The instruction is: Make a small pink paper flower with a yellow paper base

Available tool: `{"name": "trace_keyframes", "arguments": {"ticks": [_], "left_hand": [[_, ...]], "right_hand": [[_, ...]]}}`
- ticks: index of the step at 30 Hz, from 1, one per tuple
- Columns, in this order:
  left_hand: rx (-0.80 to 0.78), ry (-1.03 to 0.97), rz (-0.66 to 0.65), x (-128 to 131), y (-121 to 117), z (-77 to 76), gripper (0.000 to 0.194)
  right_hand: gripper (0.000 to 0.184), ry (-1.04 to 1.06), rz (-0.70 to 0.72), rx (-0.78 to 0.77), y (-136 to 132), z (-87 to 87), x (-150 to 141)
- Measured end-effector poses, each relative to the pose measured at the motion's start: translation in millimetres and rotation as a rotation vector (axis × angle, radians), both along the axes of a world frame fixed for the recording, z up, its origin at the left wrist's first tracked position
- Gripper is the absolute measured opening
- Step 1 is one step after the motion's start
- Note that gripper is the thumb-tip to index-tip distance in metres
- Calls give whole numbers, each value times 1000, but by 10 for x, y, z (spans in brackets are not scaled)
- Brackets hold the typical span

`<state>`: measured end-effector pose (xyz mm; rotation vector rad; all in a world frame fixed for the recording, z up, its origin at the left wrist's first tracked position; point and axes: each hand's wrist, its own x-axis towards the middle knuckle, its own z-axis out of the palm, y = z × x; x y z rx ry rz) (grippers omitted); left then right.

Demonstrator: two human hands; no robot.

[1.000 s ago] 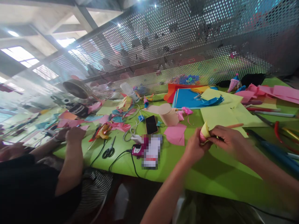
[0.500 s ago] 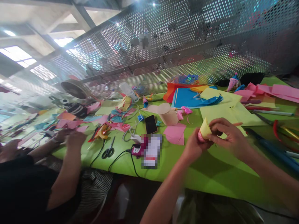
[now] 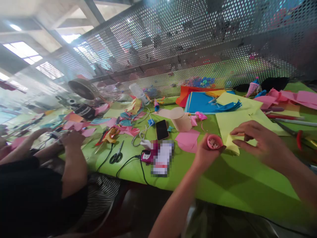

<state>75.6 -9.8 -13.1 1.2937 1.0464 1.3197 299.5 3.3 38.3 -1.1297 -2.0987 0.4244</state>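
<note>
My left hand (image 3: 203,154) is wrapped round a small pink paper cup (image 3: 210,140), maybe a cone. Its round mouth faces me, and pale crumpled bits show inside; the lower part is hidden in my palm. To its right, my right hand (image 3: 264,142) pinches a small yellow paper piece (image 3: 231,146) by its upper edge. This piece is curled, and a small gap separates it from the pink cup. Large yellow paper sheets (image 3: 224,120) lie behind my hands, with a pink paper stack (image 3: 187,141) left of the cup.
A beige paper roll (image 3: 180,120) stands behind the pink stack. Left of it are a dark phone (image 3: 162,130), a blurred-screen phone (image 3: 162,158), a purple power strip (image 3: 147,156) and scissors (image 3: 117,155). Blue sheets (image 3: 198,102) lie farther back. A co-worker's arms (image 3: 73,158) are at left.
The yellow paper has come out of the pink cup in my right hand, moving right and slightly down. The cup's mouth has turned towards me. The view has shifted slightly.
</note>
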Motion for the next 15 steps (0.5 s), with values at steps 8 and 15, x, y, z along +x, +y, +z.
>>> {"name": "trace_keyframes", "arguments": {"ticks": [8,15], "left_hand": [[14,72,-86,-15,-35,-1,46],[3,185,-131,-53,-85,10,35]], "right_hand": [[28,-129,221,35,-259,31,-226],[23,-281,188,141,-288,-79,-297]]}}
